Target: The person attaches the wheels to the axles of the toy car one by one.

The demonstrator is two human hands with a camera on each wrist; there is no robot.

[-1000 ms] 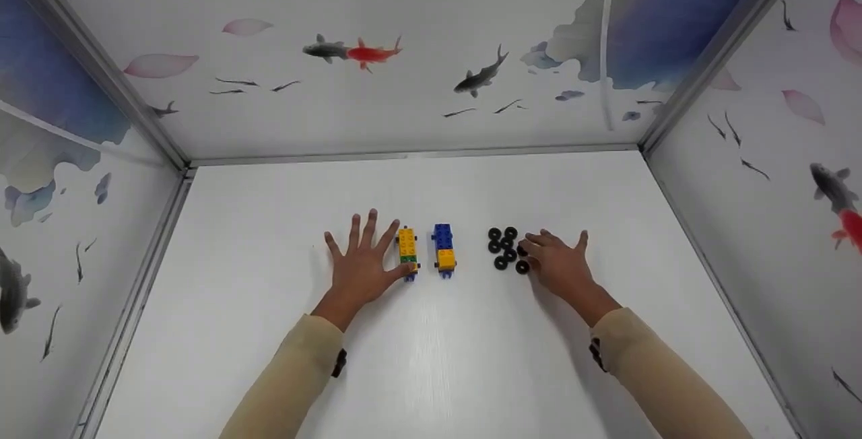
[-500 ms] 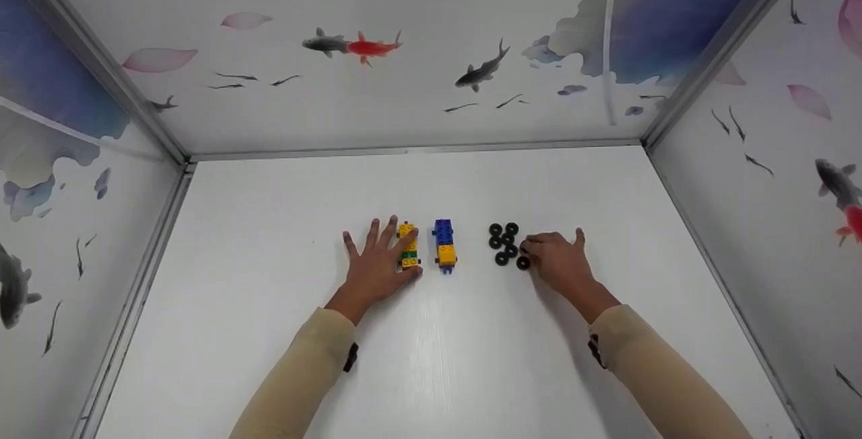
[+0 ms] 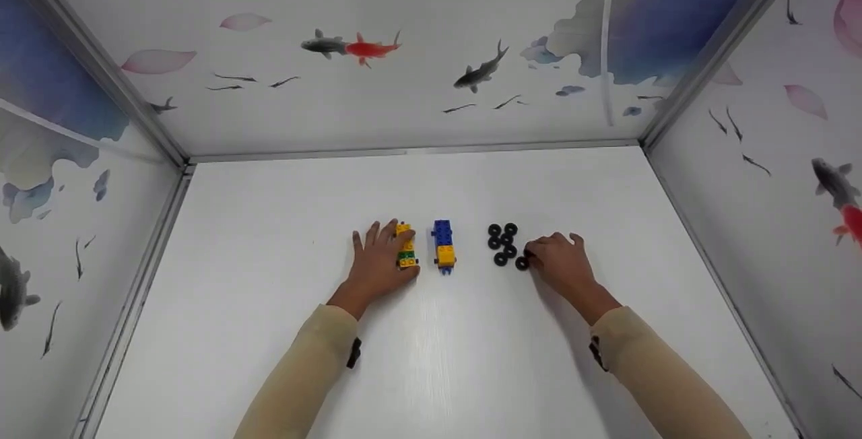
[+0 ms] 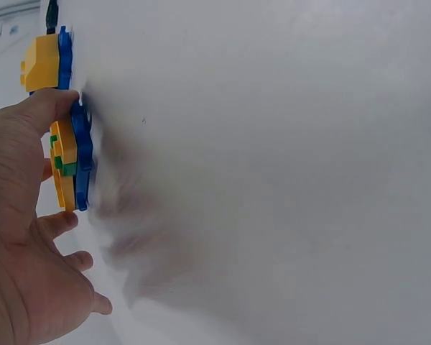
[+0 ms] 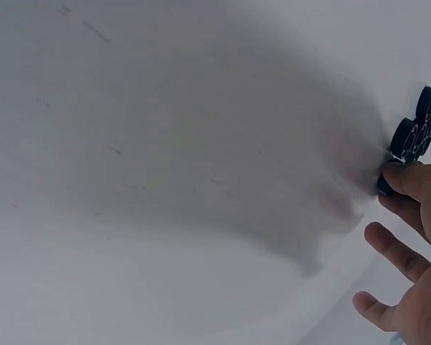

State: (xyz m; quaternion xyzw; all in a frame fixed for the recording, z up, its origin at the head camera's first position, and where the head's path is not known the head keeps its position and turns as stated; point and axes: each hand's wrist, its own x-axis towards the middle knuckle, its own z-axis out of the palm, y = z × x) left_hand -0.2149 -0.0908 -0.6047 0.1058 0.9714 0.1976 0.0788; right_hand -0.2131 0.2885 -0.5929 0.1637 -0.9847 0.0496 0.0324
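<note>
My left hand (image 3: 377,269) holds a building-block car (image 3: 407,259), yellow and green on a blue chassis, between thumb and fingers. In the left wrist view the thumb lies at the near end of this car (image 4: 66,154); part of its far side is hidden by fingers. A second block car (image 3: 443,244), blue and yellow, stands just to the right. My right hand (image 3: 564,267) pinches one small black wheel (image 5: 384,185) between thumb and forefinger, its other fingers apart. That wheel is mostly hidden in the head view. Several more black wheels (image 3: 494,242) lie to its left.
The white tabletop (image 3: 431,358) is bounded by a back wall (image 3: 417,102) and side walls printed with fish and petals. A metal strip (image 3: 417,153) runs along the far edge. One loose wheel (image 3: 522,263) lies right beside my right hand.
My left hand has moved right and its spread fingers have closed in on the yellow and green car, which has shifted slightly. My right fingers have drawn together on a wheel.
</note>
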